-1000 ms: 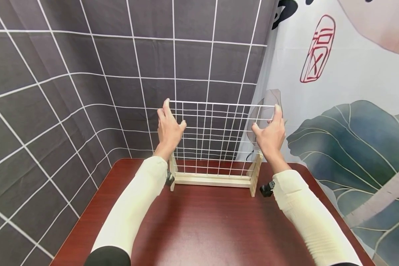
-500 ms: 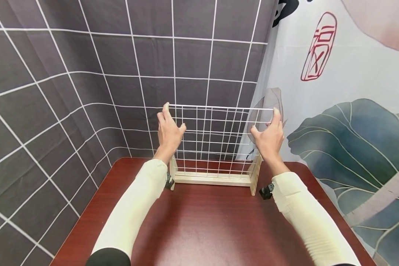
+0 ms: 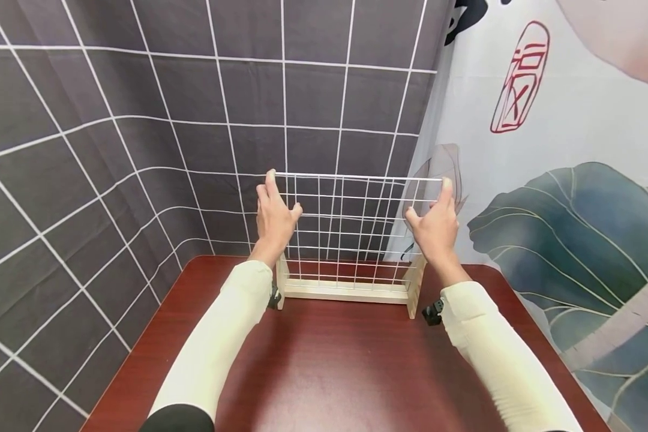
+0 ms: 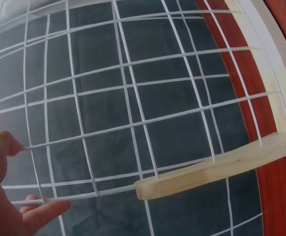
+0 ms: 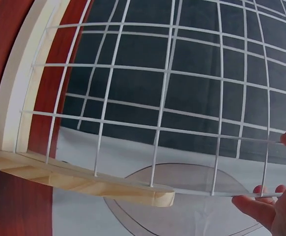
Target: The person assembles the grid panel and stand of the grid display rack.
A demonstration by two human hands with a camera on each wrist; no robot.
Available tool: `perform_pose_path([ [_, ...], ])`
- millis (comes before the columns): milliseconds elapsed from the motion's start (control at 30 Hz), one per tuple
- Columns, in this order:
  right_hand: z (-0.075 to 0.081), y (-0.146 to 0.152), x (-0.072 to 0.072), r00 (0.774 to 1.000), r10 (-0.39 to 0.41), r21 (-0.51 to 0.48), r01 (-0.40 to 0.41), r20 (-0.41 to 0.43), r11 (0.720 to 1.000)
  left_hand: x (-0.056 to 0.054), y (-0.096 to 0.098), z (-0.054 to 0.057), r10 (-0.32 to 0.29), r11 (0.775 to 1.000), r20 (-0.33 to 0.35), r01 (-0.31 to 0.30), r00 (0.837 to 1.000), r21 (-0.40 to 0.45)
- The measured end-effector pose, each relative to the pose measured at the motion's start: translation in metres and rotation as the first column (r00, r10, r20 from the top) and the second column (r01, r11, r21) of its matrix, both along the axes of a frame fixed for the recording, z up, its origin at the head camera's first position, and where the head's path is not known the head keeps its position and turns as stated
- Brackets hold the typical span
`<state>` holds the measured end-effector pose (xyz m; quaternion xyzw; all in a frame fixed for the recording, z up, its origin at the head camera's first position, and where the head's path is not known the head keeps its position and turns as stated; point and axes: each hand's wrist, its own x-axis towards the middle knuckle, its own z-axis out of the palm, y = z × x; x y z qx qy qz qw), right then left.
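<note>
A white wire grid panel (image 3: 356, 176) stands upright in a pale wooden stand (image 3: 345, 293), which has a low crossbar and two side posts. My left hand (image 3: 274, 221) grips the panel's upper left corner, thumb toward the front wires and forefinger along the side edge. On the opposite side, my right hand (image 3: 436, 231) holds the upper right corner in much the same way. In the left wrist view the panel's side wire runs along a wooden post (image 4: 192, 181). The right wrist view has the other post (image 5: 99, 186) beside the panel's edge.
The stand sits toward the back of a reddish-brown table (image 3: 324, 366). Behind it hangs a dark grey curtain (image 3: 237, 90) with white grid lines. A white patterned curtain (image 3: 561, 144) hangs at the right. Black wrist cameras sit at both sleeves.
The wire panel's top edge has come down a little between the posts. Both hands have moved down with it, still holding its corners. The stand has stayed in place.
</note>
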<state>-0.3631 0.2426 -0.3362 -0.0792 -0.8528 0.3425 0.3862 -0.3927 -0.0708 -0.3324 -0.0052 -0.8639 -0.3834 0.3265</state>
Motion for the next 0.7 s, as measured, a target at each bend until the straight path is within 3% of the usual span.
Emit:
perform_pose_path([
  [300, 0.001, 0.005, 0.002, 0.996, 0.065, 0.045, -0.068, 0.062, 0.997, 0.002, -0.017, -0.003, -0.038, 0.992, 0.055, 0.044, 0.998, -0.121],
  [433, 0.003, 0.013, 0.004, 0.995, 0.084, 0.087, -0.087, 0.048, 0.992, 0.004, -0.028, 0.000, -0.067, 0.987, 0.068, 0.076, 0.995, -0.145],
  [600, 0.007, 0.032, 0.008, 0.991, 0.132, 0.083, -0.135, 0.034, 0.987, 0.006, -0.051, 0.006, -0.063, 0.985, 0.085, 0.075, 0.994, -0.155],
  [700, 0.007, 0.047, 0.010, 0.984, 0.149, 0.096, -0.158, 0.094, 0.983, 0.007, -0.069, 0.006, -0.057, 0.976, 0.131, 0.083, 0.990, -0.201],
])
